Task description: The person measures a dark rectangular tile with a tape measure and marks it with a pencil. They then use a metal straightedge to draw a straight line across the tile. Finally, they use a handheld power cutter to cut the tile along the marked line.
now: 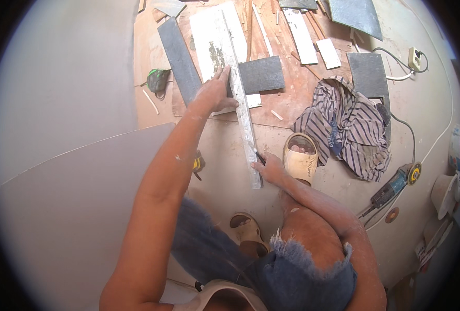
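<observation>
A long whitish, stained straightedge bar [244, 122] runs from a white tile [204, 31] at the back toward my feet. My left hand [215, 94] lies with its fingers stretched out over the tile and against the bar's left side, its thumb near the bar. Close to the bar's near end, my right hand [270, 168] is closed on a slim, dark pen [261, 158] with a pale tip, fingertips touching the bar's edge. A grey tile piece [262, 74] sits to the right of the bar, and a long grey tile strip [179, 59] is left of the white tile.
A striped cloth [346, 129] lies right of my sandalled foot [301, 158]. Farther right are an angle grinder [390, 189], its cord and a socket block [415, 59]. A green-black tape measure [158, 80] rests at the left; white tile strips [300, 36] lie at the back.
</observation>
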Tool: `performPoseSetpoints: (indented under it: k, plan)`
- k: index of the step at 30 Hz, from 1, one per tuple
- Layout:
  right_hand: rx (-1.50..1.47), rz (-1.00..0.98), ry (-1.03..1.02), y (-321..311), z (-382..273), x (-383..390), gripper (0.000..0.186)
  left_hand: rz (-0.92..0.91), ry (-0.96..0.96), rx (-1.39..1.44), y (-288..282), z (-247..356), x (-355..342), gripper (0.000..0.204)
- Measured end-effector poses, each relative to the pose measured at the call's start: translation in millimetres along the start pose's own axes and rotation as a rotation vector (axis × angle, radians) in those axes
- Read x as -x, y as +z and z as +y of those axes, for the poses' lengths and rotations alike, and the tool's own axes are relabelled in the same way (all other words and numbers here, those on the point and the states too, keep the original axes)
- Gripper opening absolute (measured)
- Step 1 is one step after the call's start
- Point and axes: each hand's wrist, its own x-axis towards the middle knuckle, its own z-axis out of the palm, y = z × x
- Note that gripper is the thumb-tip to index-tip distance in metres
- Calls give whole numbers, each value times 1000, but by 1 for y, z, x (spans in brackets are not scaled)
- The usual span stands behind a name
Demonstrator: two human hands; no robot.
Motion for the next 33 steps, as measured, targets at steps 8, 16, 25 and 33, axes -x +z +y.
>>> performPoseSetpoints:
  k: [8, 16, 25, 33]
  plan:
    - [16, -26, -24, -1, 1, -1, 43, 66, 49, 42, 7, -5, 2, 117]
    - [49, 14, -17, 1, -1, -3, 40, 62, 42, 8, 4, 0, 4, 114]
    - [88, 26, 11, 4, 5, -8, 40, 81, 58, -48, 7, 1, 3, 114]
    - [108, -35, 34, -3, -5, -3, 48, -52, -2, -88, -6, 11, 4, 117]
